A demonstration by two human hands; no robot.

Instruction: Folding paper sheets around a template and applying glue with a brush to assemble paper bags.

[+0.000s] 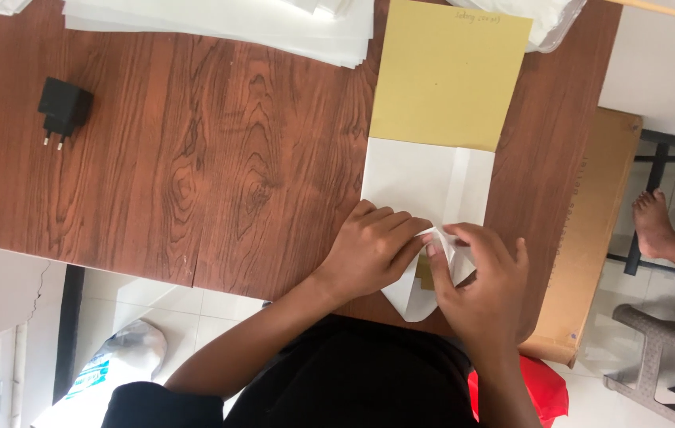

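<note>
Folding: you are creasing a white paper sheet [425, 186] at its near end; both hands [425, 254] meet on it, fingertips pinching a raised flap.
Left hand: your left hand [369, 250] lies curled on the near left part of the sheet, fingers pressed down on the fold, closed on paper.
Right hand: your right hand [480, 285] pinches the lifted corner from the right side, touching the left fingertips.
Done so far: judging by the creases, one long vertical fold line runs up the right part of the sheet, and the near end is already turned into a pointed shape hanging over the tabletop edge.
Left to do: the far half of the sheet lies flat and unfolded; I judge the folding as early to midway.
Sheet position: near right part of the tabletop [195, 158], its far end tucked against or under a mustard card [448, 75]; which one, you cannot tell.
Materials: white sheet thin, matte, holds creases; card stiff-looking, flat, rectangular; tabletop dark wood-grain, smooth.
Other things: stack of white paper [226, 24] at the far edge; black plug adapter [62, 107] at the far left, well apart; brown cardboard panel [591, 238] leaning beside the tabletop; another person's bare foot [654, 222] on the floor at right.
</note>
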